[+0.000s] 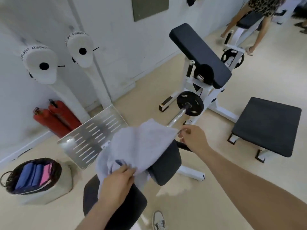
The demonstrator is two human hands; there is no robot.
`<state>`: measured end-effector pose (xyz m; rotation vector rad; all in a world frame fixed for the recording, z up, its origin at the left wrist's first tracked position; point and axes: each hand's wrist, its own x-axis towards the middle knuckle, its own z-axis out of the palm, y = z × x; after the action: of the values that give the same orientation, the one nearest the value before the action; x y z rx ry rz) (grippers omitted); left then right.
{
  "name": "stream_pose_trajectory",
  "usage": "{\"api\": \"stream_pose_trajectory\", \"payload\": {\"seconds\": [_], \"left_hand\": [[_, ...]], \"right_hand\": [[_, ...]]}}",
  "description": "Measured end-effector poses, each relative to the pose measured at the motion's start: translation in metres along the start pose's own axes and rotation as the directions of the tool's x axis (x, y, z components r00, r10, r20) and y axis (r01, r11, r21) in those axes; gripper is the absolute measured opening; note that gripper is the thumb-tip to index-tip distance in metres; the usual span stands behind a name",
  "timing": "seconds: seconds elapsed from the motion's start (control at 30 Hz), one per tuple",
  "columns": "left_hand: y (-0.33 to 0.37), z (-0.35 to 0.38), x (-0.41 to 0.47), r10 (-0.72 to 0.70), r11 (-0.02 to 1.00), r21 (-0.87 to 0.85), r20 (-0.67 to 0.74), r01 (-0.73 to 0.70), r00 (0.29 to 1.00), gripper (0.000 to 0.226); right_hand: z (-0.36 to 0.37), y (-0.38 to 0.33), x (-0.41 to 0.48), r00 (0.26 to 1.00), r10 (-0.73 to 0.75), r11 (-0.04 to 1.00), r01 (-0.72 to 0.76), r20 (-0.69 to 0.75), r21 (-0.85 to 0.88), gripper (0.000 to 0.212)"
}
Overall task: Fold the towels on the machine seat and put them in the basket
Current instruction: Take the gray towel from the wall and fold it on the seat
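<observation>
Towel (141, 143) is held spread above the seat (167, 165); the near corner is pinched by the left hand (116, 185), the far corner by the right hand (194, 138). Corners are best matched squarely before creasing. Basket (58, 169) stands left, on the floor.

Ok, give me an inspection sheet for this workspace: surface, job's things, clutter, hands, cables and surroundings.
Surface: black seat pad, partly under the grey towel.
Job's things: grey towel unfolded, held over the pad; basket holds folded blue towels and a pink towel.
Clutter: nothing seen.
Hands: left hand grips the towel's near edge; right hand pinches its far corner.
Cables: nothing seen.
Surroundings: two fire extinguishers, weight plate, black bench, another person at the back.
</observation>
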<state>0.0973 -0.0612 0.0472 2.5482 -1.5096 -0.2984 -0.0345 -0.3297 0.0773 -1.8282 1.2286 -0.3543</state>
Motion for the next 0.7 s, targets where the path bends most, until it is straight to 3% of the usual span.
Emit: {"api": "stream_pose_trajectory", "payload": {"seconds": [0.1,0.17,0.23,0.3,0.33,0.43,0.53,0.6,0.7], "left_hand": [[0.013,0.027,0.013,-0.035,0.999,0.021,0.345,0.029,0.938,0.016],[0.018,0.032,0.024,-0.073,0.996,-0.004,0.526,0.088,0.847,0.022],[0.023,0.030,0.040,-0.120,0.993,0.078,0.622,0.092,0.774,0.027],[0.030,0.023,0.065,-0.170,0.982,0.172,0.619,0.079,0.767,0.026],[0.035,0.019,0.080,-0.175,0.982,0.164,0.569,0.098,0.804,0.022],[0.048,0.016,0.129,-0.150,0.977,-0.092,0.338,0.191,0.929,0.018],[0.049,0.030,0.185,-0.214,0.921,-0.276,0.230,0.274,0.949,0.028],[0.044,0.046,0.223,-0.206,0.912,-0.305,0.237,0.274,0.949,0.036],[0.038,0.073,0.263,-0.117,0.956,-0.213,0.354,0.202,0.928,0.046]], "right_hand": [[0.012,0.035,0.019,0.989,0.090,0.980,-0.067,0.120,-0.187,0.021],[0.017,0.050,0.028,0.972,0.183,0.973,-0.158,0.147,-0.170,0.021],[0.021,0.060,0.039,0.947,0.282,0.958,-0.269,0.156,-0.101,0.026],[0.023,0.067,0.050,0.921,0.337,0.941,-0.327,0.194,-0.083,0.035],[0.025,0.070,0.053,0.915,0.340,0.940,-0.324,0.219,-0.106,0.037],[0.032,0.078,0.060,0.903,0.299,0.954,-0.279,0.309,-0.108,0.030],[0.044,0.090,0.061,0.883,0.273,0.959,-0.279,0.382,-0.042,0.027],[0.052,0.098,0.063,0.905,0.237,0.970,-0.242,0.355,-0.031,0.023],[0.061,0.108,0.070,0.952,0.181,0.983,-0.186,0.247,-0.004,0.022]]}}
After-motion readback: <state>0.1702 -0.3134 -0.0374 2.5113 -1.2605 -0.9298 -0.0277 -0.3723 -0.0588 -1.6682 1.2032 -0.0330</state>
